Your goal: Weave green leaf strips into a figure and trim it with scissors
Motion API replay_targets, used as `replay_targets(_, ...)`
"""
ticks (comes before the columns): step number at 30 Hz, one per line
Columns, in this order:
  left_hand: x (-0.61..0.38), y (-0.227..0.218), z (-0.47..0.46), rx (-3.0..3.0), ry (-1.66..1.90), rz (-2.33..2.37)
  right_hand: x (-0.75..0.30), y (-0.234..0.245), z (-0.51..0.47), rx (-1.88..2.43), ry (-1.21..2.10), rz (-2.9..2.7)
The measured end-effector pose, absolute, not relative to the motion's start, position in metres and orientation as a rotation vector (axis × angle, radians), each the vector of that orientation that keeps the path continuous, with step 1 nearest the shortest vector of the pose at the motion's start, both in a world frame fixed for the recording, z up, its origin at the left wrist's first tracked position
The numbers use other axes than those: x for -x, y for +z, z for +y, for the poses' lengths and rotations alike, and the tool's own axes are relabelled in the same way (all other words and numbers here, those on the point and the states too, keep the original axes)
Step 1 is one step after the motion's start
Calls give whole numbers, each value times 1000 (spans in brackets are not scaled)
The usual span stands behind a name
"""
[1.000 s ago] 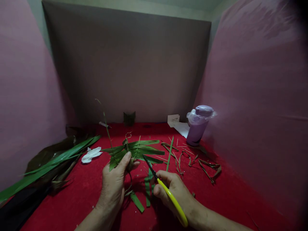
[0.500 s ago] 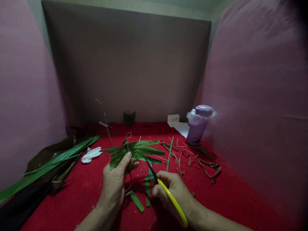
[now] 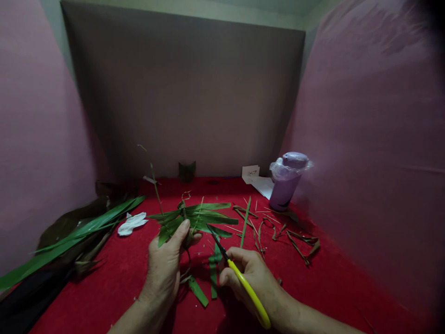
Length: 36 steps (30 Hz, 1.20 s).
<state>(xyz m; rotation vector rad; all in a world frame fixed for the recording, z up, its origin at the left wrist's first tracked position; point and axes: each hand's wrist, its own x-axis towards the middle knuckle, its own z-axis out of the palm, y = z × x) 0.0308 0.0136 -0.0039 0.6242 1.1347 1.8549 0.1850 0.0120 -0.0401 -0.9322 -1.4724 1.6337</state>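
Observation:
Pinched between the thumb and fingers of my left hand (image 3: 166,262) is a leaf figure (image 3: 208,214), with a rolled brown middle and green leaf pieces spread to both sides like wings. My right hand (image 3: 248,273) is closed around yellow-handled scissors (image 3: 248,290). Their dark blades point up and left, with the tip at the lower right leaf strip of the figure; whether they touch it I cannot tell. Cut green leaf strips (image 3: 213,277) lie on the red cloth under and between my hands.
Long green leaves (image 3: 86,234) lie at the left beside a crumpled white tissue (image 3: 132,223). Dried brown strips (image 3: 302,243) and thin sticks are scattered at the right. A purple tumbler (image 3: 285,188) topped with plastic wrap stands behind them, near white papers (image 3: 262,186). Pink side walls enclose the red cloth.
Almost nothing differs. Both hands, the leaf figure and the scissors stay in nearly the same place; the lower right leaf strip's tip appears very slightly shorter.

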Motion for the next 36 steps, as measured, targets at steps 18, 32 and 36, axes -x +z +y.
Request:
replay_targets(18, -28, -5, 13, -553, 1875, 1139, -190, -43, 13, 984, 1430, -1738)
replay_targets(32, -28, -2, 13, -566, 1898, 1100, -195, -36, 12, 837, 1527, -1796)
replay_targets(36, -32, -3, 12, -557, 1871, 1128, -195, -41, 14, 827, 1526, -1770)
